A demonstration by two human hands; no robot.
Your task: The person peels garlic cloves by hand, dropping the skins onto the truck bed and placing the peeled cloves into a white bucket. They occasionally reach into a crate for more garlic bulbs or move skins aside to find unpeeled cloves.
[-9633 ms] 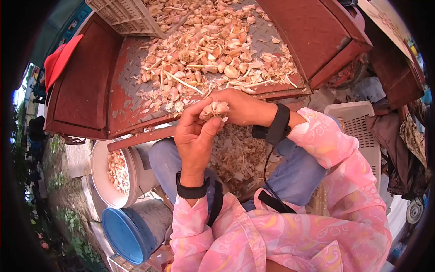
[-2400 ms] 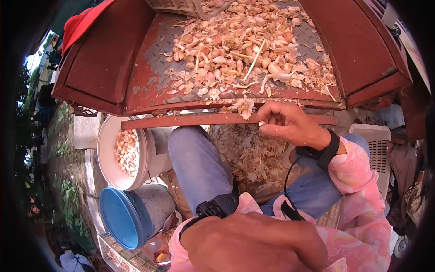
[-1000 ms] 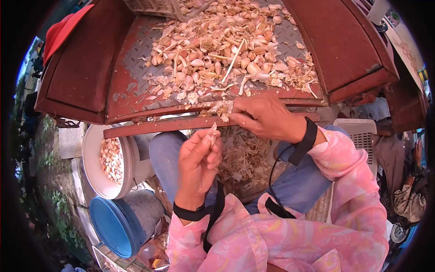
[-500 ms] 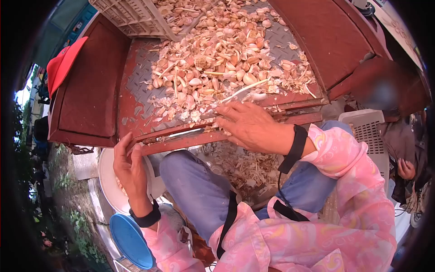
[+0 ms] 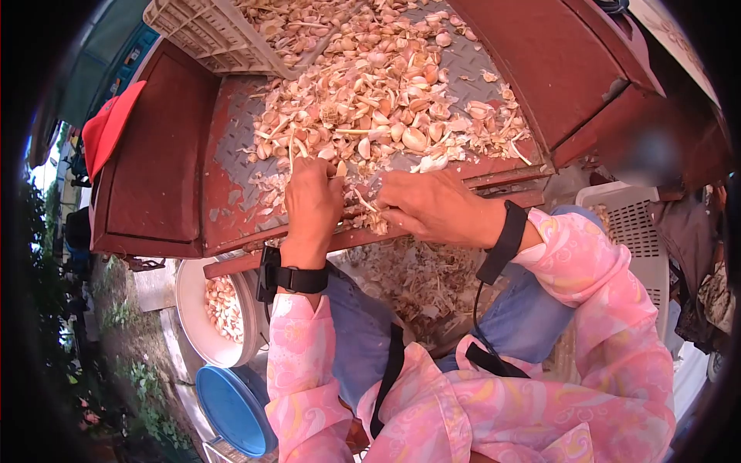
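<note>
At the front edge of the tray of garlic, both of my hands are closed and near each other. My left hand (image 5: 312,202) pinches what looks like a garlic clove (image 5: 341,168) at its fingertips, partly hidden by the fingers. A little to the right, my right hand (image 5: 432,204) has its fingers pressed together on a dry garlic stalk (image 5: 366,202), with papery husk hanging below it. Just beyond my hands lies a heap of garlic cloves (image 5: 370,100) mixed with loose skins.
The red wooden tray (image 5: 158,154) has raised sides. A plastic crate (image 5: 220,35) stands inside it at back left. Below left are a white bucket (image 5: 185,289) with cloves in it and a blue lid (image 5: 231,409). Husks (image 5: 417,282) lie between my knees; another crate (image 5: 629,228) stands right.
My left hand has come from beside the tray's left front over to the heap and closed. My right hand has closed on the stalk, which has left the heap. The bucket's cloves are now uncovered.
</note>
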